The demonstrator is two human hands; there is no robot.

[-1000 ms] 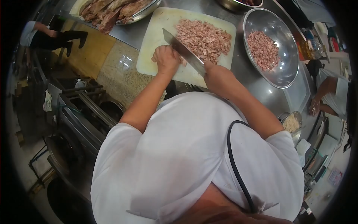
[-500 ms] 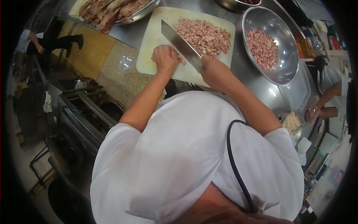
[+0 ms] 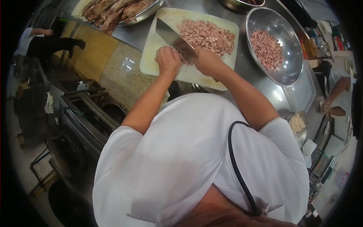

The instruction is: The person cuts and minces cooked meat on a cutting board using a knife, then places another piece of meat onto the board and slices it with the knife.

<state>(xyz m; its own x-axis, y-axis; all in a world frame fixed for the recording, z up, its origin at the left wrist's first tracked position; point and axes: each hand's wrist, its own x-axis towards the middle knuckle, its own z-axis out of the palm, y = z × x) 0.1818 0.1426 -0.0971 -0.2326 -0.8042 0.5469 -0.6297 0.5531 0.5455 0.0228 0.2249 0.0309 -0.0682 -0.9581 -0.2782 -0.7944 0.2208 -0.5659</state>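
Observation:
My right hand [image 3: 208,62] is wrapped round the handle of a cleaver [image 3: 170,34], whose wide blade slants across the board toward the upper left. My left hand [image 3: 168,61] is closed, fingertips curled down on a small piece of meat [image 3: 184,60] beside the blade; most of that piece is hidden by the fingers and the blade. Both hands are over a pale cutting board [image 3: 148,60]. A heap of diced meat [image 3: 208,36] covers the board's upper right part, just beyond the blade.
Right of the board stands a steel bowl [image 3: 293,66] holding more diced meat [image 3: 266,49]. Large pieces of cooked meat [image 3: 113,13] are in a bowl at the upper left. A co-worker's arm [image 3: 338,92] is at the far right; another person [image 3: 45,43] stands at the far left.
The cleaver and my right hand have moved left, bringing the blade up to my left fingers. At the left, the other person's arm has risen; the co-worker's hands at the right have shifted.

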